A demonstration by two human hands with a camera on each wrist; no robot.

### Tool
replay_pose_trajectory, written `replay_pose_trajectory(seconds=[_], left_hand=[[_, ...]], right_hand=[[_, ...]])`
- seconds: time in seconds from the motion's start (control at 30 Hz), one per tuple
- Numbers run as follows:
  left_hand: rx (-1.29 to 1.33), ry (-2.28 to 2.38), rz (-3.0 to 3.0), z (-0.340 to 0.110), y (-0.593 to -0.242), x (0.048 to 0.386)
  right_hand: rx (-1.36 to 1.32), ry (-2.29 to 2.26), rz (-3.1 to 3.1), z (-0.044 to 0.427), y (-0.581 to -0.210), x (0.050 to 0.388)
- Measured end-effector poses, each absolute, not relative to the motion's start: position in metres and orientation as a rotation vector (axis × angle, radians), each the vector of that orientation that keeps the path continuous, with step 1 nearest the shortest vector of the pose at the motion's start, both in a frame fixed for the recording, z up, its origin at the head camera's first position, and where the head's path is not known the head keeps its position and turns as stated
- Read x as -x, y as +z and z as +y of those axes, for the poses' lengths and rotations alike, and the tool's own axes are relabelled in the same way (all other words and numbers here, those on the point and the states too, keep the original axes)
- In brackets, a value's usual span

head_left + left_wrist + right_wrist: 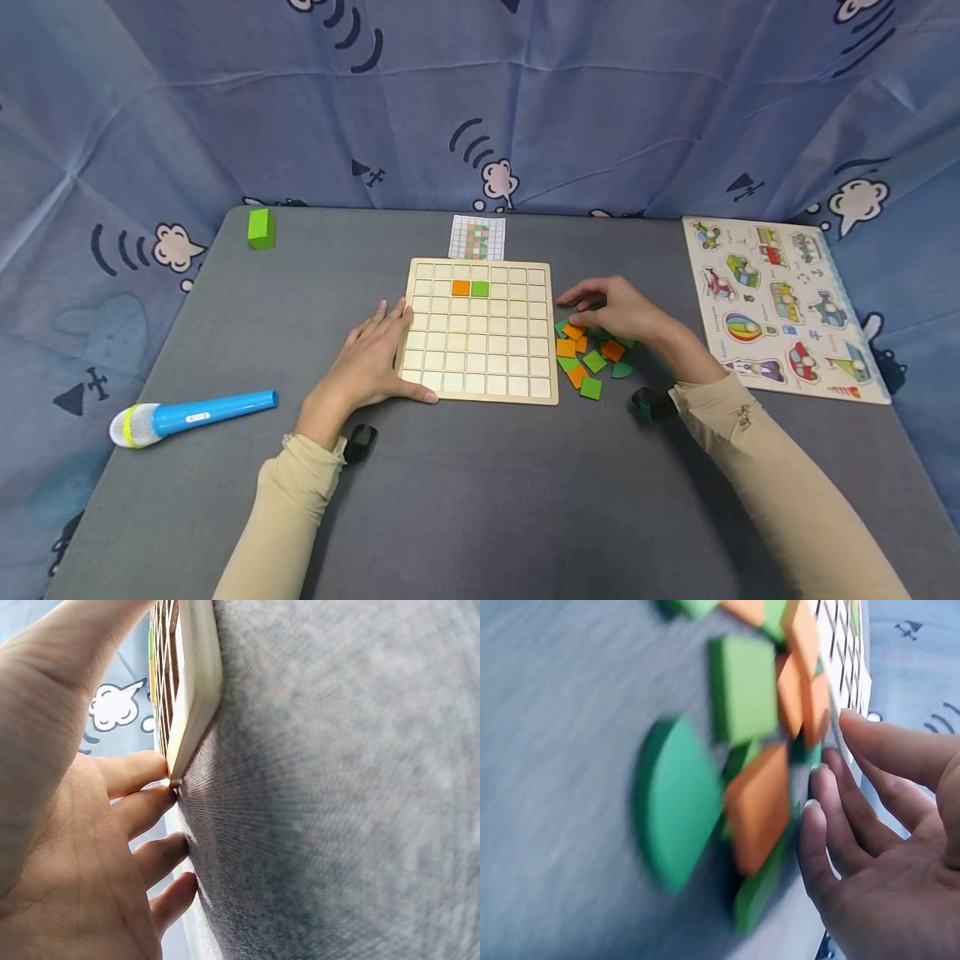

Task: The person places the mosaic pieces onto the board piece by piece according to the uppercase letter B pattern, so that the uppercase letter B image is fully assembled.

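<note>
A wooden grid board [480,398] lies mid-table with an orange square tile [461,287] and a green square tile [480,288] side by side in its second row. My left hand [371,354] rests along the board's left side, fingers extended and thumb at the near edge; in the left wrist view, fingertips touch the board's corner [196,690]. To the right of the board lies a loose pile of orange and green tiles [595,361]. Just above its far side hovers my right hand [618,308], fingers slightly bent. In the right wrist view, nothing shows between thumb and fingers.
A printed pattern card [477,237] lies behind the board. At the right is a picture puzzle board [787,308]. A blue toy microphone [195,415] lies at the left, and a green block [261,229] stands at the back left corner.
</note>
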State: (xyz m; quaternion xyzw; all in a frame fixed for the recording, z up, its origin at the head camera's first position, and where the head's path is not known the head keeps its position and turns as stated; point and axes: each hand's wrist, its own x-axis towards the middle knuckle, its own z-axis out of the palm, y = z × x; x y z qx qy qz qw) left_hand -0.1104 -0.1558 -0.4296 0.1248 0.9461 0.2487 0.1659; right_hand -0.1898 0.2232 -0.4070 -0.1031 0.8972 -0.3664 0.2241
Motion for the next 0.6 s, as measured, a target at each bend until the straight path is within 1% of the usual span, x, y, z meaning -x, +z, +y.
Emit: replay_pose_trajectory(seconds=[0.33, 0.6], left_hand=[[-0.358, 0.708, 2.696, -0.157, -0.43, 0.11], [-0.363, 0.718, 2.692, -0.157, -0.431, 0.111]], right_hand=[[0.293, -0.998, 2.433, 0.26, -0.404, 0.177], [0.303, -0.989, 2.496, 0.267, -0.406, 0.168]])
